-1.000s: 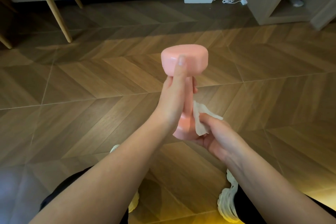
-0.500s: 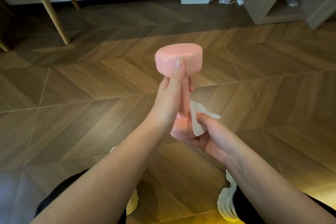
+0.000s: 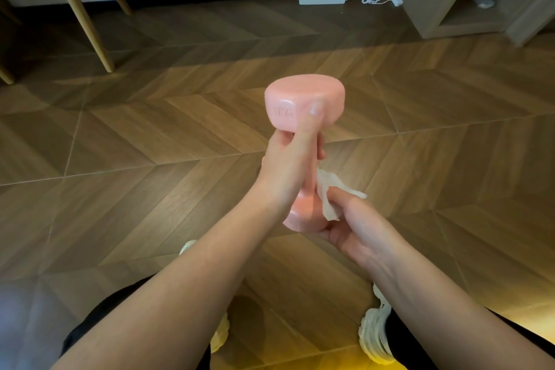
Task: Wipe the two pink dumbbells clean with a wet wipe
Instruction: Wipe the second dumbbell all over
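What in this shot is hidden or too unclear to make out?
Head view:
pink dumbbell handle: mostly covered by the left hand.
embossed marking on its upper end: too blurred to read.
wet wipe: partly tucked under the thumb of the right hand.
second dumbbell: nowhere in frame.

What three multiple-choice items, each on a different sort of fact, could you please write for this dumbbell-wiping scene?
1. Where does the wet wipe touch the pink dumbbell?
A. the top head
B. the lower end, beside the handle
C. nowhere
2. How many pink dumbbells are in view?
A. one
B. two
C. three
3. How is the dumbbell held?
A. lying on its side, untouched
B. level, one hand at each end
C. upright in the air, left hand round its handle

Answers: 1 B, the right hand pinches the wipe against the lower end; 2 A, only the held one shows; 3 C, one head sits above the left hand, the other below.
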### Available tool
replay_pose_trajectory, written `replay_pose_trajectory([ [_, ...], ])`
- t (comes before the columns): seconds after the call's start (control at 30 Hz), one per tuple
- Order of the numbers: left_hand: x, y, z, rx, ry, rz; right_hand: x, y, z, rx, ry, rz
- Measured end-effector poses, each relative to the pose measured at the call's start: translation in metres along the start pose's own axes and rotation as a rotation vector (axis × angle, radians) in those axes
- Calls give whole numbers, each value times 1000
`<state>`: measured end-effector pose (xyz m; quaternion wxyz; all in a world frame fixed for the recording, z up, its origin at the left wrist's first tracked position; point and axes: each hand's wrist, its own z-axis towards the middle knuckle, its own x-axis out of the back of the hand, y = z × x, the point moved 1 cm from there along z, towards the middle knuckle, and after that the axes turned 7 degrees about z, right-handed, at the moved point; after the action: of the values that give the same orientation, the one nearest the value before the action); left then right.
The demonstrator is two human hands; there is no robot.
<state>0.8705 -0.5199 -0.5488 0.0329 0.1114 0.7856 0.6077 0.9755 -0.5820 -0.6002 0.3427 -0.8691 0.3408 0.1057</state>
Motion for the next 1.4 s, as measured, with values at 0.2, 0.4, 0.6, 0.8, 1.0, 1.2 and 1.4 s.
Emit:
replay_pose_trajectory([
  [0.2, 2, -3, 9, -79, -124, -159, -1, 5, 2, -30, 9, -25],
  [0.4, 2, -7, 7, 55, -6, -40, -2, 2, 0, -9, 3, -19],
  [0.6, 7, 2, 5, -102, -66, -226, -8, 6, -2, -56, -34, -45],
  [0.8, 8, -4, 2, -53, -118, -286, -8, 9, -6, -154, -98, -30],
  [1.0, 11, -5, 9, -1, -4, -188, -3, 3, -1, -40, -124, -40],
  [1.2, 7, -3, 7, -86, -194, -207, -6, 15, 6, -73, 48, -92],
  [1.4, 2, -11, 1, 51, -62, -7, 2, 8, 5, -33, 63, -27],
])
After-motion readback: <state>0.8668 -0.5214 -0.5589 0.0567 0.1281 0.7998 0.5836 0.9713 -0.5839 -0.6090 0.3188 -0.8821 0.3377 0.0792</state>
